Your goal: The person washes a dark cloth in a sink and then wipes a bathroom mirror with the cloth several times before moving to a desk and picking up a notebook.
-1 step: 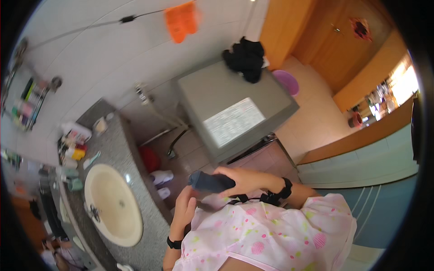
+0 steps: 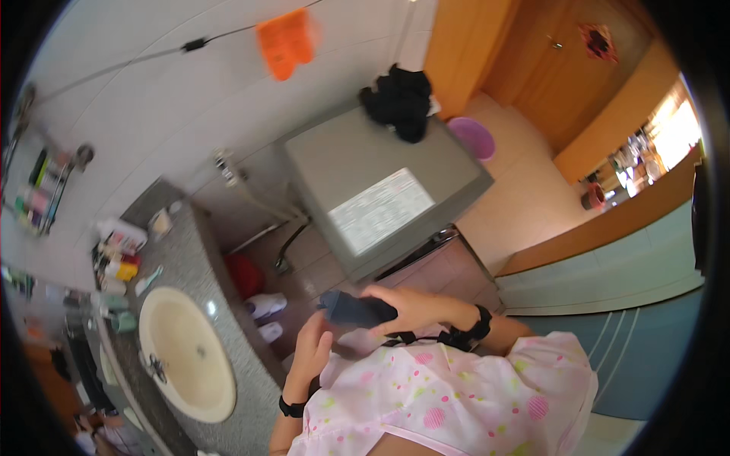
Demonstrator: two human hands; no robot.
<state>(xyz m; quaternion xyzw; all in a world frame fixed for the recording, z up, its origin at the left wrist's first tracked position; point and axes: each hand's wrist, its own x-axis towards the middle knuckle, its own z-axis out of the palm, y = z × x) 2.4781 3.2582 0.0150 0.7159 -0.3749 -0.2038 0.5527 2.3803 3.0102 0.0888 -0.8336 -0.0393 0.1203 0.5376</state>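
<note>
A dark blue-grey rolled or folded bundle (image 2: 351, 309), perhaps of cloth, is held in front of my body at about waist height. My right hand (image 2: 411, 310) is wrapped round its right end, with the thumb on the near side and the fingers along the far side. Close by its left end is my left hand (image 2: 309, 348). Its fingers stretch up to touch that end, while the thumb stands apart. Black bands sit on both wrists, and a black cord hangs by the right one.
To the left, a cream sink (image 2: 186, 353) is set in a grey stone counter (image 2: 255, 357) with bottles (image 2: 122, 266) on it. Ahead stands a grey-topped washing machine (image 2: 334, 152) bearing black clothing (image 2: 399, 102). Beyond are a purple basin (image 2: 473, 139) and wooden door (image 2: 559, 68). White slippers (image 2: 266, 305) lie below.
The view has turned slightly, so the washing machine and wall sit a little farther left in the picture. Both hands and the bundle keep almost the same pose.
</note>
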